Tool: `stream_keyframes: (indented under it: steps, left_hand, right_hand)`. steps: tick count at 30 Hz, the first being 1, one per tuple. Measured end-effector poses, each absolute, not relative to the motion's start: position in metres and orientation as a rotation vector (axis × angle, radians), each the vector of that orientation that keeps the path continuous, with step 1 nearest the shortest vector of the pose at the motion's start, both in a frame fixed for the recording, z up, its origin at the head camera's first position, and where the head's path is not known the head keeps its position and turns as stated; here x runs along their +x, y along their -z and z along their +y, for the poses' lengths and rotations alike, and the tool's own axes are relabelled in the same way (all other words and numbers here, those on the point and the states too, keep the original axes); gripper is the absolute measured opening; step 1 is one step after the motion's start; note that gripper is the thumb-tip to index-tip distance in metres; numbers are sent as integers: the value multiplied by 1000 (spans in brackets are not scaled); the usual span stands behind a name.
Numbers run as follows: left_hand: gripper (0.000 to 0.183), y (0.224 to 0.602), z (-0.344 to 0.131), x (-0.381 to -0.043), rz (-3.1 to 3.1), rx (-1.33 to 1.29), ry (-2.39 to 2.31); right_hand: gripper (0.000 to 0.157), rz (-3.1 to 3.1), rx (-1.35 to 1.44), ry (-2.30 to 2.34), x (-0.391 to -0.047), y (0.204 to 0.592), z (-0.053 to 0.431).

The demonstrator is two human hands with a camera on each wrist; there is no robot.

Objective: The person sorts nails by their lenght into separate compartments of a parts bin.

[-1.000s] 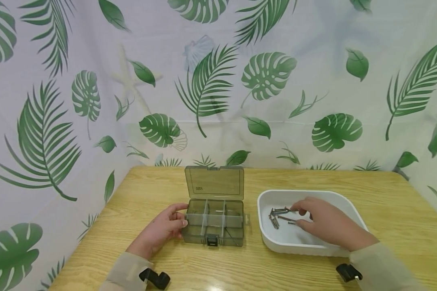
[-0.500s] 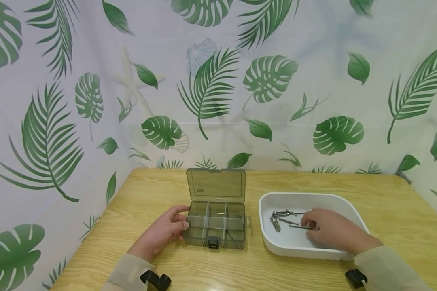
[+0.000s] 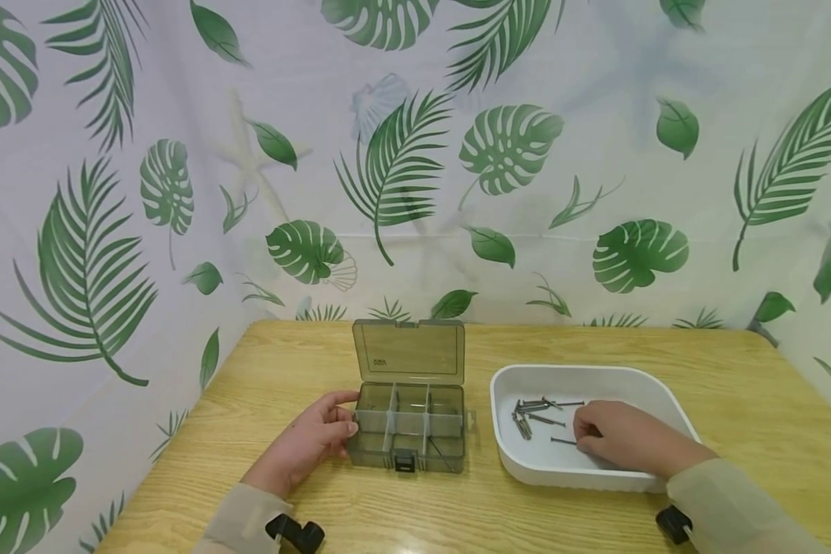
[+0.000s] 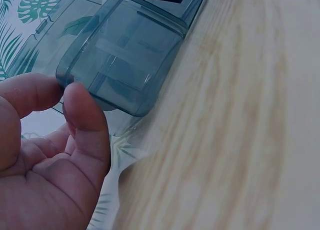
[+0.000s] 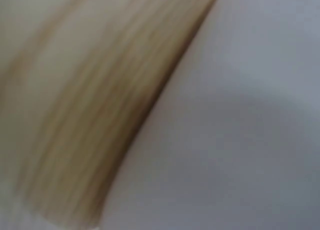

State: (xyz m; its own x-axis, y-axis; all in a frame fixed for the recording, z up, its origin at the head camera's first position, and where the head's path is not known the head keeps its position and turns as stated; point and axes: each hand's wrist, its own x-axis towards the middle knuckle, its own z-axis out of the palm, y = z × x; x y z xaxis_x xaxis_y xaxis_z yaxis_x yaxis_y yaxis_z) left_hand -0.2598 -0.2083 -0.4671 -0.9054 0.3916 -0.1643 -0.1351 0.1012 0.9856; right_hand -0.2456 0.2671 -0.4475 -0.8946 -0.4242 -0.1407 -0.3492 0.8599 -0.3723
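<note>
A smoky translucent compartment box (image 3: 407, 422) stands on the table with its lid (image 3: 410, 352) raised. My left hand (image 3: 312, 435) holds its left end between thumb and fingers; in the left wrist view the thumb (image 4: 85, 107) is at the box's corner. A thin dark rod (image 3: 443, 452) leans in the front right compartment. On the right, my right hand (image 3: 626, 437) reaches into the white tray (image 3: 526, 462). Its curled fingers pinch one end of a metal screw (image 3: 563, 441); the fingertips are hidden. Several more screws (image 3: 529, 412) lie in the tray's left part.
The wooden table (image 3: 305, 350) runs back to a leaf-patterned cloth (image 3: 415, 192) hanging behind and at the sides. A small clear latch (image 3: 471, 419) juts from the box's right side toward the tray. The right wrist view is blurred, with tray wall (image 5: 225, 140) and wood.
My right hand has drawn right and slightly toward me inside the tray, and a screw by its fingertips has shifted with it. My left hand stays at the box.
</note>
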Motion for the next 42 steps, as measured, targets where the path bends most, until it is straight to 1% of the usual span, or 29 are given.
stream_keyframes:
  steps: [8,13,14,18,28,42]
  left_hand:
    - [63,466,-208,-260,1999,246,-1848]
    - [63,466,-208,-261,1994,257,-1846]
    - [64,466,-208,-261,1994,258,-1846]
    - [64,467,-208,-261,2001,269,-1847]
    - [64,467,-209,-261,2014,286,-1840]
    - [63,469,-209,-262,2021,291,-1842]
  right_hand:
    - [18,2816,-579,502,-246,447,267]
    - [11,2822,-526,585,-242,439,265]
    - [11,2821,-515,603,-241,436,264]
    - [22,2837,-549,658,-237,425,256]
    - [22,2866,-732,839,-227,411,216]
    - [24,2876,-826,938,-224,405,161]
